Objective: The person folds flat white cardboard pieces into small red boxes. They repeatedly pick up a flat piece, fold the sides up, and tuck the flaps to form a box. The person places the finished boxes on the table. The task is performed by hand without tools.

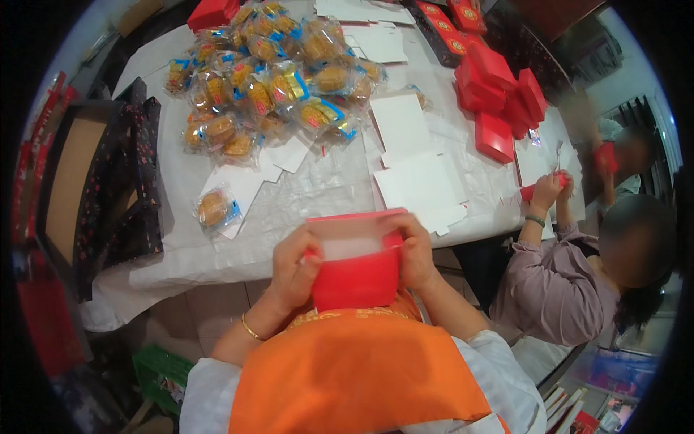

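Observation:
Close in front of my orange apron, a small red cardboard box with a white inside is held between both hands. Its far flap stands up and its top is uncovered. My left hand grips the left side, the thumb at the corner. On the opposite side, my right hand has its fingers wrapped round the right corner. Some of the fingers are slightly blurred. Beyond the box, flat white card blanks lie on the covered table. One wrapped pastry rests on white card to the left.
A heap of wrapped pastries covers the far left of the table. Folded red boxes are piled at the far right. Black patterned boxes stand at the left edge. Right of me, a co-worker handles a red piece.

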Tool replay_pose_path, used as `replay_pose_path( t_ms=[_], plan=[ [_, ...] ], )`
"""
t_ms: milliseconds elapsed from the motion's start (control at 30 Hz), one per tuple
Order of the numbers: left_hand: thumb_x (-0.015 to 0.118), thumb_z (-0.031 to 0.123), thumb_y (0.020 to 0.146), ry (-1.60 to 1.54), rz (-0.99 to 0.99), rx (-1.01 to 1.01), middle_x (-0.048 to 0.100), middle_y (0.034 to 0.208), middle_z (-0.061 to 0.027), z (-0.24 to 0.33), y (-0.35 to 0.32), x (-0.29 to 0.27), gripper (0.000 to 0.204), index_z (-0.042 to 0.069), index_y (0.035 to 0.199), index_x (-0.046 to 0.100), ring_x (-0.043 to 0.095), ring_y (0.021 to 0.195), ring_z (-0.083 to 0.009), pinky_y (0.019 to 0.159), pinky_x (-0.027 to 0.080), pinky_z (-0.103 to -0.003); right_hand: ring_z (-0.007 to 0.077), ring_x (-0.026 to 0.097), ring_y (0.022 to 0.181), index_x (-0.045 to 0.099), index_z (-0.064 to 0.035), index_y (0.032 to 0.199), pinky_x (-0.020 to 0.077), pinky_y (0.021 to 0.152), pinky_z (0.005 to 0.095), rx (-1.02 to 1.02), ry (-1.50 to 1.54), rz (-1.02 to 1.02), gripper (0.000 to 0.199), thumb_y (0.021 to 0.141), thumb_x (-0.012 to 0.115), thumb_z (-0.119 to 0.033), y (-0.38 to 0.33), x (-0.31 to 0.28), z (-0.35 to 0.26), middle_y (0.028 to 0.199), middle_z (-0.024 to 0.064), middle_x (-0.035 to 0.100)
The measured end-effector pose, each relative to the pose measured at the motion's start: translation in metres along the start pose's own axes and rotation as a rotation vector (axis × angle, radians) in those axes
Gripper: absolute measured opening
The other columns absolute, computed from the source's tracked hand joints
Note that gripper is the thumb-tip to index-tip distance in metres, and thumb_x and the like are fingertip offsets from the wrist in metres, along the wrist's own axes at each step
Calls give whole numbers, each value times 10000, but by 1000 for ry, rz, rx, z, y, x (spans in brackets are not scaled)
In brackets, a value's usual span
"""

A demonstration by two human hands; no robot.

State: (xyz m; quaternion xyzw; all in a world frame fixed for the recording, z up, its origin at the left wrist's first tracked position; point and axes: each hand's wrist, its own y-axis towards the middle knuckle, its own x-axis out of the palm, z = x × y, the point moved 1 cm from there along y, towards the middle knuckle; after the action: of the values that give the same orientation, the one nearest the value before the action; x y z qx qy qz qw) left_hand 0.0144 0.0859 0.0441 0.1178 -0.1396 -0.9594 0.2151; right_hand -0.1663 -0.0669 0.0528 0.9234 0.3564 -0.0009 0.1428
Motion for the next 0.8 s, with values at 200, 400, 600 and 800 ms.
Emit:
replay_pose_path(
  t_ms=[200, 400, 600, 800],
  plan=[
    [564, 353, 1040, -310, 197, -364, 554, 957, -48, -4, -21, 12, 332, 21, 1040, 569, 500, 877, -114, 772, 417, -261, 274, 623, 1112, 561, -61, 1304, 501, 934, 371, -322, -704, -58, 538, 803, 758, -51, 137, 15, 38, 1219, 125, 635],
    [588, 270, 1031, -117, 326, -234, 542, 902, -37, 1, -14, 2, 240, 31, 1013, 573, 485, 804, -107, 711, 411, -251, 325, 598, 1168, 604, -113, 1265, 509, 940, 434, -583, -1157, -270, 527, 766, 765, -157, 228, 66, 101, 1250, 134, 619],
    [572, 151, 994, 32, 309, -205, 495, 787, -63, -7, -11, -15, 181, 16, 878, 539, 461, 698, -131, 611, 386, -280, 287, 685, 1009, 653, -128, 1191, 552, 851, 375, -275, -912, -303, 434, 787, 788, -211, 233, 42, 81, 1114, 85, 693],
    [598, 133, 962, 28, 275, -165, 477, 764, -77, -8, 2, -2, 178, 20, 847, 526, 458, 673, -158, 600, 384, -292, 206, 657, 1049, 535, -32, 1169, 538, 903, 349, -306, -240, -194, 632, 730, 928, -262, 143, -31, -25, 1083, 106, 681]
  ],
)
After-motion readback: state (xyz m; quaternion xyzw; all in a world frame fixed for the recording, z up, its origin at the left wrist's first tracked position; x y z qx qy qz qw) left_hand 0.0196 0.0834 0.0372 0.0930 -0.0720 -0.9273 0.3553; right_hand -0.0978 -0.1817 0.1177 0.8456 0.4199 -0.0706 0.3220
